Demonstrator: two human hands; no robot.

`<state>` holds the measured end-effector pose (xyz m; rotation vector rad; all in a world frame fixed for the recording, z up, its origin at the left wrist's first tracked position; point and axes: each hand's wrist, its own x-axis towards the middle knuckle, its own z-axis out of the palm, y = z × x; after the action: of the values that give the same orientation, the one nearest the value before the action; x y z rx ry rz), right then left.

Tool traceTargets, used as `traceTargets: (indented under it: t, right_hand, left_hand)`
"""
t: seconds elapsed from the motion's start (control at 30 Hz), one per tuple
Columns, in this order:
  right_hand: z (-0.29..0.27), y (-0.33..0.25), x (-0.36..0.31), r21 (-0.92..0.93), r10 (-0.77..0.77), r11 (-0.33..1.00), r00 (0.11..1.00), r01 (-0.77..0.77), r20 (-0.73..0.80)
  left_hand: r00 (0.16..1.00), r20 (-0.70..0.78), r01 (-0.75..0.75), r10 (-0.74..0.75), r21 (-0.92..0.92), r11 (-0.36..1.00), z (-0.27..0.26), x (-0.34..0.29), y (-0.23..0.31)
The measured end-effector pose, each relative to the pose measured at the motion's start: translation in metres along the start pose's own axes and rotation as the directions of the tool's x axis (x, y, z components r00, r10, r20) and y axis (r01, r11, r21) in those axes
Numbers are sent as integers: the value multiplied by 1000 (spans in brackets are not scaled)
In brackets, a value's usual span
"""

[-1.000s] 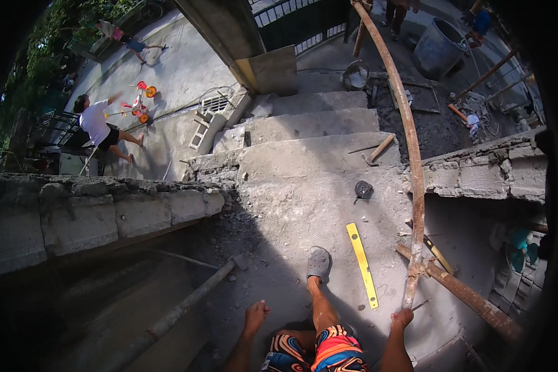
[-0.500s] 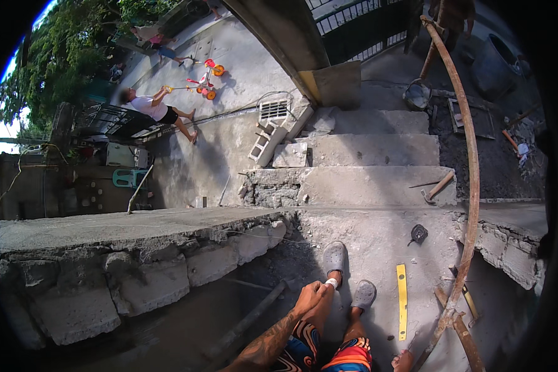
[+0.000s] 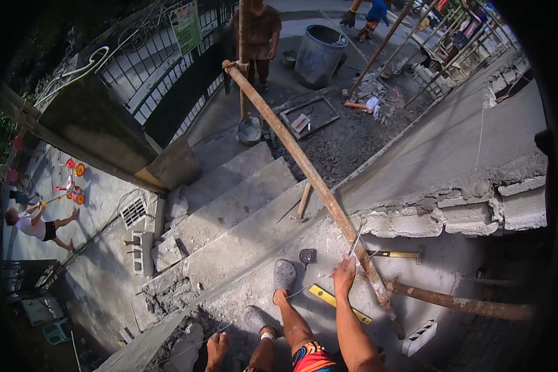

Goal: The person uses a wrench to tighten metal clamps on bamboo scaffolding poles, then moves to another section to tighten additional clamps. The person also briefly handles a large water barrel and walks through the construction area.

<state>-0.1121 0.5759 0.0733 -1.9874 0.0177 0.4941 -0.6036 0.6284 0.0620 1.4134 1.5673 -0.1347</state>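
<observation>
My right hand (image 3: 343, 274) is closed around a slim metal tool (image 3: 357, 239) pointing up and away, beside a rusty pole (image 3: 310, 173). The tool's exact kind is unclear. At the lower edge, my left hand (image 3: 217, 348) has its fingers curled in; whatever it may hold is hidden. Between my right forearm and my grey clog (image 3: 284, 274) lies a yellow spirit level (image 3: 340, 304). A small dark object (image 3: 307, 256) rests on the concrete past the clog. Right of the pole is a hammer (image 3: 394, 254) with a yellowish handle, and another hammer (image 3: 303, 202) lies on the step.
Concrete steps (image 3: 242, 192) descend ahead. A broken block wall (image 3: 465, 214) edges the right side, by a lower pipe (image 3: 459, 299). Hollow blocks (image 3: 144, 253) stand left of the steps. A person (image 3: 256, 37) stands near a large drum (image 3: 319, 56); a child (image 3: 40, 229) is at far left.
My view has swung to the right. My right hand has come up from the lower edge to the pole, now with a slim metal tool in it. My left hand has moved to the lower edge.
</observation>
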Motion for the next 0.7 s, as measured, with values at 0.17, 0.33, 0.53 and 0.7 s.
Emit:
traceTargets:
  t: [0.17, 0.33, 0.53, 0.7]
  right_hand:
    - [62, 19, 78, -265, 347, 894, 933, -361, -100]
    - [82, 21, 81, -151, 295, 933, 934, -327, -204]
    - [67, 21, 83, -395, 319, 842, 930, -367, -185]
    - [50, 16, 97, -345, 382, 830, 897, -439, -222]
  left_hand:
    - [993, 98, 80, -65, -152, 985, 0, 33, -8]
    - [981, 99, 180, -167, -140, 974, -7, 90, 55]
    - [985, 85, 161, -152, -109, 981, -30, 118, 131]
    - [993, 57, 103, -100, -58, 993, -64, 113, 140]
